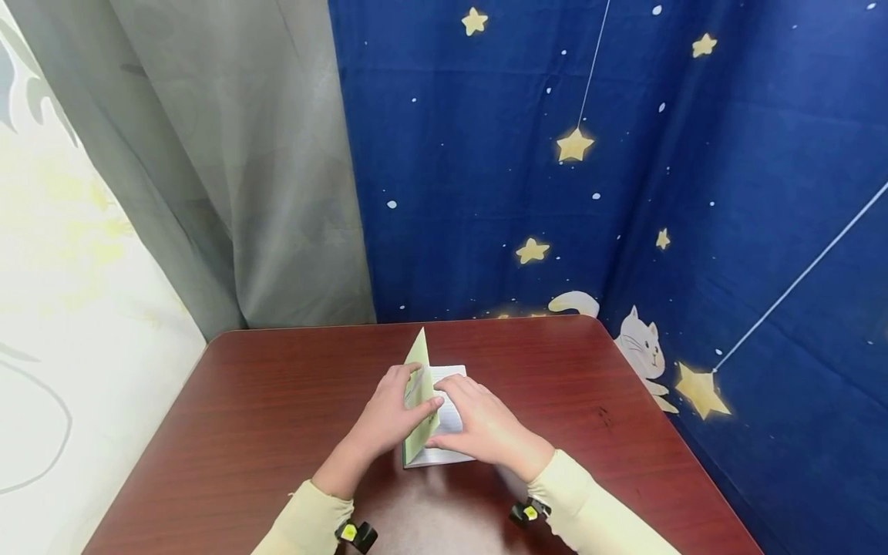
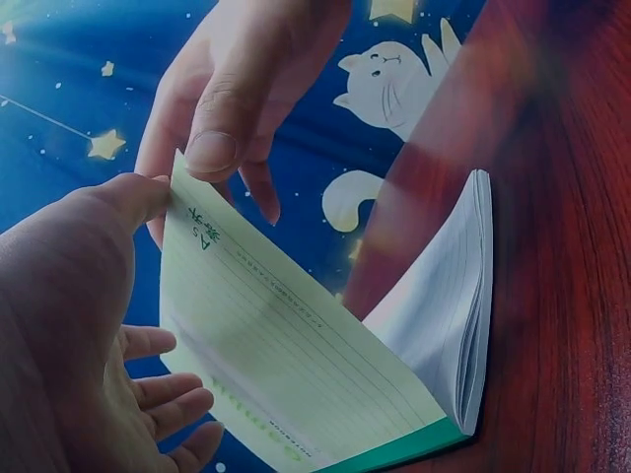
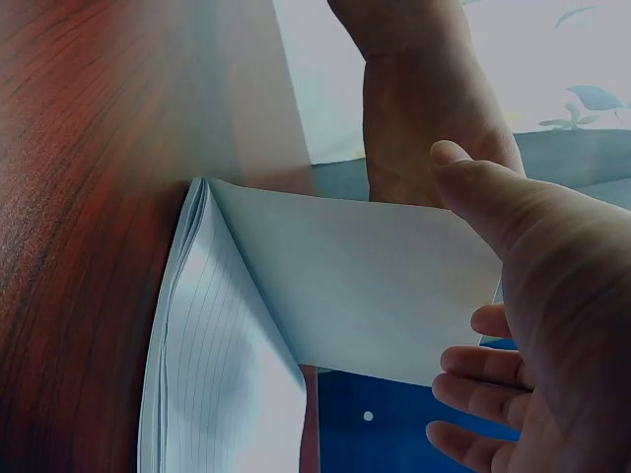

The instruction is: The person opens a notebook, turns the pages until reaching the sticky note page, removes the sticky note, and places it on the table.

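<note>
A small notebook (image 1: 437, 456) lies on the table with its pale green front cover (image 2: 266, 325) raised nearly upright. Green lettering marks the cover's outer face, and lined white pages (image 3: 222, 355) show beneath. On that outer side is my left hand (image 1: 388, 412), its thumb touching the cover's free edge while the other fingers spread loosely. My right hand (image 1: 489, 424) hovers over the pages on the inner side, thumb and fingers apart. In the right wrist view its thumb overlaps the cover's edge; whether it touches cannot be told.
Reddish-brown wood makes up the table (image 1: 291, 385). Behind it hang a grey curtain (image 1: 298, 193) and a blue curtain (image 1: 472, 169) with stars and a white cat. A pale patterned surface (image 1: 76, 324) stands at the left.
</note>
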